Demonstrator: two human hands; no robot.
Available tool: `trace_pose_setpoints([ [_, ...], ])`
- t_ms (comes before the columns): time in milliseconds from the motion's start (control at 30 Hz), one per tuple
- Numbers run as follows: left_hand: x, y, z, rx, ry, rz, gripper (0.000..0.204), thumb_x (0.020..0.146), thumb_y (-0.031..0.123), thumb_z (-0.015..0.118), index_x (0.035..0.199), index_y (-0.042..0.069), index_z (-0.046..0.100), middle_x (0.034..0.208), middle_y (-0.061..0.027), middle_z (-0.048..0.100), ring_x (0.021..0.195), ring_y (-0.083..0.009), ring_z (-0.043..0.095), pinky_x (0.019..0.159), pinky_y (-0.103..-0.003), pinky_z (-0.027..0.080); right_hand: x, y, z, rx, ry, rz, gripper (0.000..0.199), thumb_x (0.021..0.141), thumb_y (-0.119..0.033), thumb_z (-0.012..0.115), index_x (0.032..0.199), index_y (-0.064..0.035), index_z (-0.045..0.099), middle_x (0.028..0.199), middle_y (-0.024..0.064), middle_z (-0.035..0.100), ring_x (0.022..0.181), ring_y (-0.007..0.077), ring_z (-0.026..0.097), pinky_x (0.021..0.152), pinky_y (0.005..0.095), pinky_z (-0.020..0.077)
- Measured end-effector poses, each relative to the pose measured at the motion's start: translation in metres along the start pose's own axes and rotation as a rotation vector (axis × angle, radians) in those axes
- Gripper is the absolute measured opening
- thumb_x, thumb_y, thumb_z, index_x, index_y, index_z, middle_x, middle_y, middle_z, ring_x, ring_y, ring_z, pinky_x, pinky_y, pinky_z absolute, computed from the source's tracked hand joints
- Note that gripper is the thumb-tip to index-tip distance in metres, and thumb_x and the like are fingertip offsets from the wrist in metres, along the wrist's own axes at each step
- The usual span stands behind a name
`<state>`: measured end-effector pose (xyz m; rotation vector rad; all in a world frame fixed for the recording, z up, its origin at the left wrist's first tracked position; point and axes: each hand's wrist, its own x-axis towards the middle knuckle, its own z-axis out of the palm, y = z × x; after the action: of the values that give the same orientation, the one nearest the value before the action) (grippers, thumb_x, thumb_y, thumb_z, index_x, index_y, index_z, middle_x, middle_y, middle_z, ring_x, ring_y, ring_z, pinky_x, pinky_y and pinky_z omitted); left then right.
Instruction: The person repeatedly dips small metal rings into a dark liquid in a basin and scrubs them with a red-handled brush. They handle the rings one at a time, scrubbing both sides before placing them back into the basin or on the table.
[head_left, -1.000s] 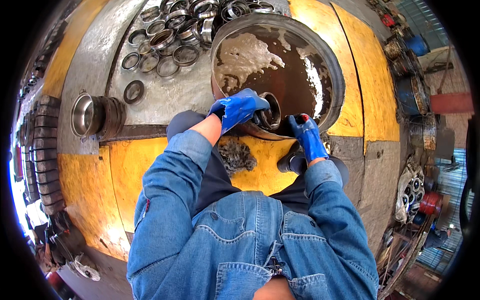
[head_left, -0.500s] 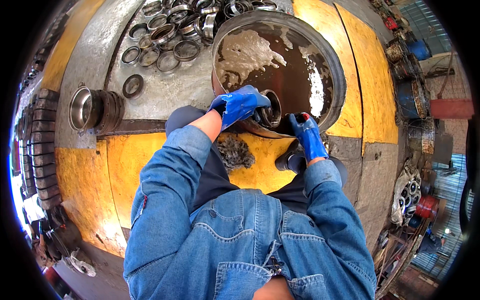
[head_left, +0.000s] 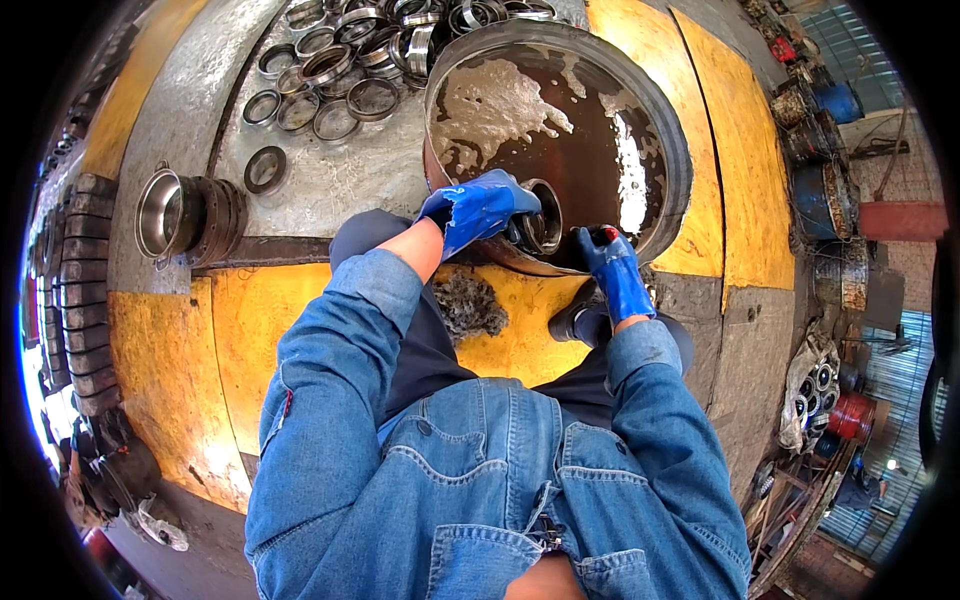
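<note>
My left hand (head_left: 483, 208), in a blue glove, grips a dark metal ring (head_left: 541, 217) at the near rim of a big round tub (head_left: 672, 150) filled with brown foamy liquid. In its own blue glove, my right hand (head_left: 612, 270) holds the same ring from the right side, fingers curled on it; a small red spot shows at the fingertips. The ring stands on edge just inside the tub, its hole facing me. A clump of grey steel wool (head_left: 468, 303) lies on the yellow surface below my left hand.
Several metal rings (head_left: 335, 70) lie scattered on the grey floor left of the tub. A stack of rings on a steel cup (head_left: 185, 215) lies on its side further left. Drums and parts (head_left: 820, 110) crowd the right edge. My black shoe (head_left: 580, 322) rests near the tub.
Both hands stay on the ring at the tub's rim; my left hand has shifted slightly over it. Little else differs.
</note>
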<state>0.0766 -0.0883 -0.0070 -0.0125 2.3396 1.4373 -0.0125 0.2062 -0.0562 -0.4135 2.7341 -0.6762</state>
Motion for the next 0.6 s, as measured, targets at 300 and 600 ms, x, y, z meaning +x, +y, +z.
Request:
trace_pose_setpoints([
  [300, -0.001, -0.006, 0.005, 0.05, 0.152, 0.145, 0.031, 0.092, 0.037, 0.071, 0.11, 0.013, 0.08, 0.091, -0.0213, 0.076, 0.076, -0.0271, 0.072, 0.072, -0.04, 0.055, 0.003, 0.006, 0.004, -0.028, 0.06, -0.037, 0.039, 0.091, -0.046, 0.075, 0.097, -0.0077, 0.079, 0.098, 0.0181, 0.077, 0.094, 0.0381, 0.073, 0.081, 0.0451, 0.057],
  [600, -0.019, 0.055, -0.053, -0.689, 0.351, 0.034, 0.039, 0.093, 0.028, 0.077, 0.112, -0.005, 0.075, 0.086, -0.0112, 0.075, 0.066, -0.0172, 0.066, 0.06, -0.033, 0.052, -0.007, 0.009, 0.002, 0.032, 0.11, -0.064, 0.036, 0.094, -0.041, 0.073, 0.093, -0.0058, 0.076, 0.094, 0.0193, 0.076, 0.091, 0.0406, 0.072, 0.081, 0.0471, 0.0562],
])
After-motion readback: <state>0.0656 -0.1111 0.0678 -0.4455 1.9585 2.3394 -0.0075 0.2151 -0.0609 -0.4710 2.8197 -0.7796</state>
